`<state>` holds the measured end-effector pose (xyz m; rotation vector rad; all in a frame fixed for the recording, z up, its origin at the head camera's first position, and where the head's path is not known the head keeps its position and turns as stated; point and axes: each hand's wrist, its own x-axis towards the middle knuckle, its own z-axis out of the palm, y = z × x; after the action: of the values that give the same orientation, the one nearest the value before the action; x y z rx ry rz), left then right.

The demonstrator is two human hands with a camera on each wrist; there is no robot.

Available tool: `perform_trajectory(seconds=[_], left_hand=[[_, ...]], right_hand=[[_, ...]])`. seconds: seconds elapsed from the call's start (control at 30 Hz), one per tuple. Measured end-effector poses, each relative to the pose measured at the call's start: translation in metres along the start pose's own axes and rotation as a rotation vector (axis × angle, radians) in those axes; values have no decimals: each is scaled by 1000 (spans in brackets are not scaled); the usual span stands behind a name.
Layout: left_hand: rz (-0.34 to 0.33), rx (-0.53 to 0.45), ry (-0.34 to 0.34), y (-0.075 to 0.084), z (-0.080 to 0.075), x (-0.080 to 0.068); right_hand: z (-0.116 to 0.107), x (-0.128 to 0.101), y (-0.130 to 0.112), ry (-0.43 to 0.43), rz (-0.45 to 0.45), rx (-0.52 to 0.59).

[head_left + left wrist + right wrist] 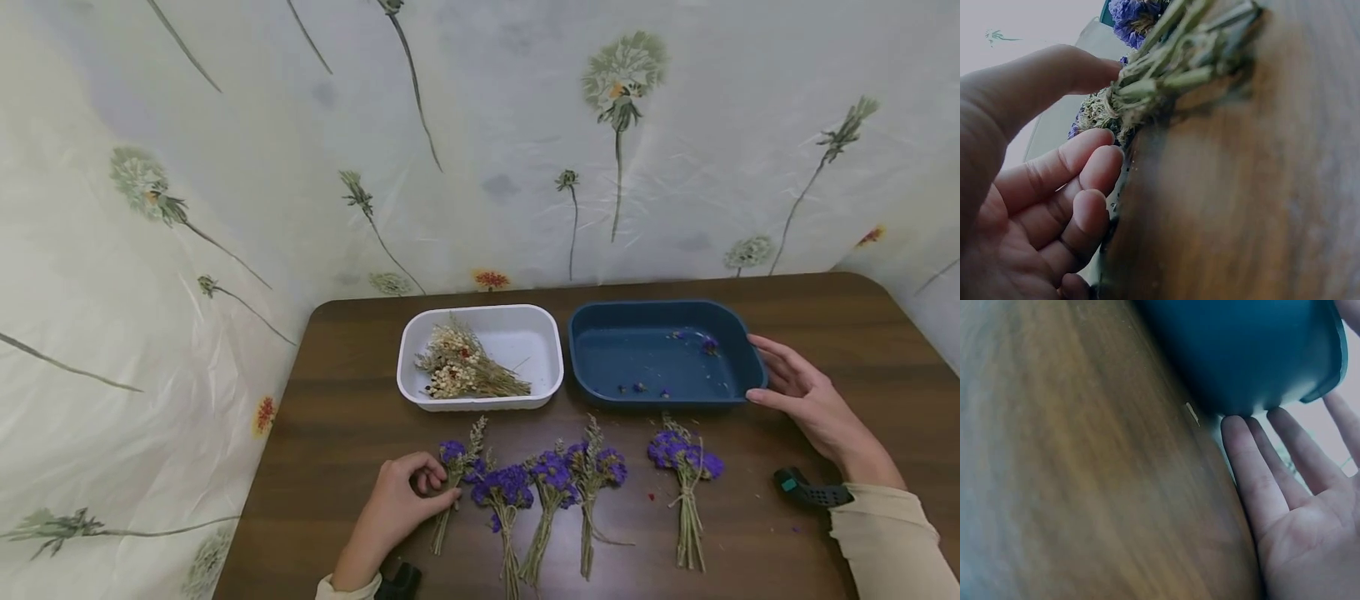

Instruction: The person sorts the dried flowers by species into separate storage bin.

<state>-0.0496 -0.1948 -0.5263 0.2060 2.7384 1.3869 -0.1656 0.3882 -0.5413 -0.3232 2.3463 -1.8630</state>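
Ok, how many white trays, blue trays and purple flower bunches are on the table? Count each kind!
White trays: 1
Blue trays: 1
Purple flower bunches: 5
Total: 7

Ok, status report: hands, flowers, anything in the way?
Left hand at leftmost purple bunch, grip unclear. Right hand touching blue tray, right end. Neighbouring bunch crowds close.

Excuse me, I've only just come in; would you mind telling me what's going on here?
A person is handling dried flowers. Their left hand has thumb and fingers at the leftmost purple bunch; how firmly is hard to tell. Their right hand touches the right end of the blue tray, which holds a few purple bits. Five purple bunches lie on the table, and cream flowers lie in the white tray.
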Motion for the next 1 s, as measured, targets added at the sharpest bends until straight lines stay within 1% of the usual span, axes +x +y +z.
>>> perform_trajectory(seconds=[0.2,0.43,0.73,1.0], left_hand=[[-8,1,1,1,-1,-1],[13,3,7,-1,-1,-1],[-29,4,-5,1,-3,2],[-37,-6,-26,-1,-6,0]], right_hand=[[1,3,-3,-6,1,1],[1,2,-4,-9,-2,5],[0,0,-3,4,-10,16],[1,1,-3,2,-18,25]])
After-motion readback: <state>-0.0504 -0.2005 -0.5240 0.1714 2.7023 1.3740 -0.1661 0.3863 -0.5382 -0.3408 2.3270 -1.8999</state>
